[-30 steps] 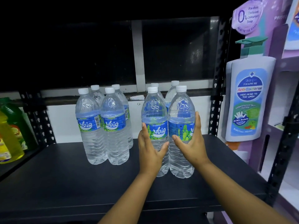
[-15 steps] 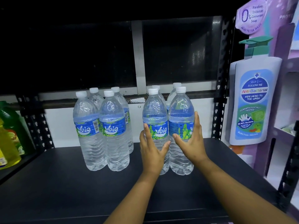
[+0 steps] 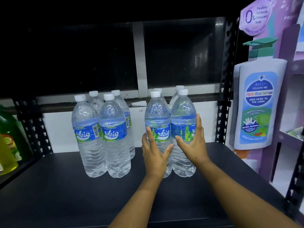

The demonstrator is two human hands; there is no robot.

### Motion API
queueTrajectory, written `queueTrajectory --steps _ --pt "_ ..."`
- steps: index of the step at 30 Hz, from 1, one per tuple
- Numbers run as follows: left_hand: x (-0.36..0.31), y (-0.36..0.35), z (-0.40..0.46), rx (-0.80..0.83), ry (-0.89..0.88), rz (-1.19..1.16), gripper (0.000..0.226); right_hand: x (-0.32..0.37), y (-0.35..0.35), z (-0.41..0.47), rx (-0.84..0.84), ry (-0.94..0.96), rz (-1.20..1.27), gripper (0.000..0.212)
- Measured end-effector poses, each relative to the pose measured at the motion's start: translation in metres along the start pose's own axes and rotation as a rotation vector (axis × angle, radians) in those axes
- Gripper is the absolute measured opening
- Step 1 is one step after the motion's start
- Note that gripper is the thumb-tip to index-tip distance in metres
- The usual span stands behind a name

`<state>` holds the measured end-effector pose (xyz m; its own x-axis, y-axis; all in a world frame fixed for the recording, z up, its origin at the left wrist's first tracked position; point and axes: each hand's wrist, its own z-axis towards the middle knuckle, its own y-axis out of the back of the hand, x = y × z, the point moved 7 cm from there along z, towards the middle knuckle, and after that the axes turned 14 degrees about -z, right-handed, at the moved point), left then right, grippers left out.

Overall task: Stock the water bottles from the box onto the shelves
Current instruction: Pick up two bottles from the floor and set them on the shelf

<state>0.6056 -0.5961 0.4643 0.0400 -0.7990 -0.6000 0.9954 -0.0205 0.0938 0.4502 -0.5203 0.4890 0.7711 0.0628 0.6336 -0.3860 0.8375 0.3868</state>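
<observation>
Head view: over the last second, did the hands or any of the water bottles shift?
Hardly. The left hand and right hand stay wrapped on the two front right bottles, which stand where they were beside the left group of four on the black shelf. Nothing was released or picked up; only the camera drifted a little.

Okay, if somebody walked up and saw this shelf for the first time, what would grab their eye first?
Probably the two hands: the left hand and right hand each wrapped around a front water bottle, and, at the middle of the black shelf. Next, a cluster of four matching bottles stands just to their left, and a big bottle-shaped body wash display hangs at the right.
</observation>
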Motion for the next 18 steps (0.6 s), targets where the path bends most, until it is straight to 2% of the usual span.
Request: queueTrajectory --steps 11,18 --pt "0.003 -0.004 0.0029 -0.001 0.0 0.006 0.097 -0.0017 -0.0018 0.0048 -0.006 -0.007 0.005 0.106" --pt "0.0036 -0.0048 0.0045 0.005 0.025 0.04 0.103 -0.0022 -0.0025 0.0056 0.002 -0.011 0.012 0.105"
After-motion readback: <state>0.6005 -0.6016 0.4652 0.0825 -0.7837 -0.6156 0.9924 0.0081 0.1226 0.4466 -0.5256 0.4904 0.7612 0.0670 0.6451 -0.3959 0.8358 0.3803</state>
